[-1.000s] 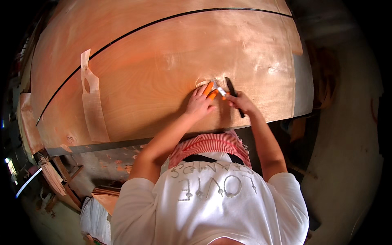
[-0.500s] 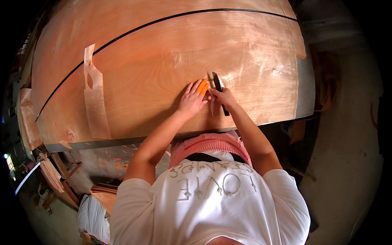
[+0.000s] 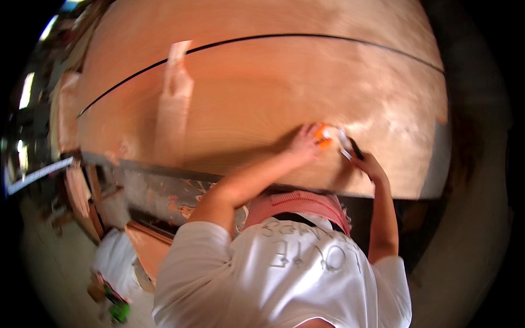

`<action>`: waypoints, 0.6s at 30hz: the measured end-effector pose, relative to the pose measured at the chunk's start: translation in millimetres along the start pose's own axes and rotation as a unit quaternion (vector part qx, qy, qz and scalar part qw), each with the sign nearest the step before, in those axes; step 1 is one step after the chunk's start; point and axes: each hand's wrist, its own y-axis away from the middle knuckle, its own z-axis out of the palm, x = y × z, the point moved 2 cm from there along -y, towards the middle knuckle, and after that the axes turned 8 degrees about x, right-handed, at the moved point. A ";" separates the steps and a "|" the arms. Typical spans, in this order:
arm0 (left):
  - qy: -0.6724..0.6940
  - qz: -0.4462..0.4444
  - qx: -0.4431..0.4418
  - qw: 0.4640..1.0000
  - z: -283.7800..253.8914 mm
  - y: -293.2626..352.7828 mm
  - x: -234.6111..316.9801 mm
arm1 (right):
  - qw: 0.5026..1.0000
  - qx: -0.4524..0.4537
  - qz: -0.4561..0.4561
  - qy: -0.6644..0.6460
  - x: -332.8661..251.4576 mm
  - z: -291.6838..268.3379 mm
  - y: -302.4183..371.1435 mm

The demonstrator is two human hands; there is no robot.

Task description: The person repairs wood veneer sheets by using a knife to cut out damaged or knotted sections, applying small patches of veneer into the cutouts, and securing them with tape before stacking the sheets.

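Right of centre in the frame, the right hand [image 3: 368,165] is closed around a narrow black tool [image 3: 356,149], with a thin white strip [image 3: 345,154] beside it. The left hand [image 3: 305,146] rests on the broad orange-brown wooden sheet [image 3: 246,104]; blur hides whether its fingers, two in orange covers [image 3: 324,144], pinch anything. For good control, the left hand should probably press flat, clear of the tool's line, while the right guides it low and steady. The pale wooden strip [image 3: 176,95] left of centre and thin black curved line [image 3: 262,36] across the top seem too far off to hinder. Reddish-brown boards [image 3: 143,246] and a crumpled white sack [image 3: 115,254] sit lower left
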 end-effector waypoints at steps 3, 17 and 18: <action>0.085 0.005 0.078 0.993 -0.2 3.4 -3.3 | 0.997 -0.030 0.030 -0.057 18.0 -2.0 31.7; -0.097 -0.495 0.199 0.840 -20.4 269.6 -209.4 | 0.948 -0.239 0.198 -0.072 12.1 86.9 141.2; -0.112 -0.527 0.177 0.823 -20.6 285.2 -217.8 | 0.950 -0.225 0.217 -0.022 0.2 91.3 140.6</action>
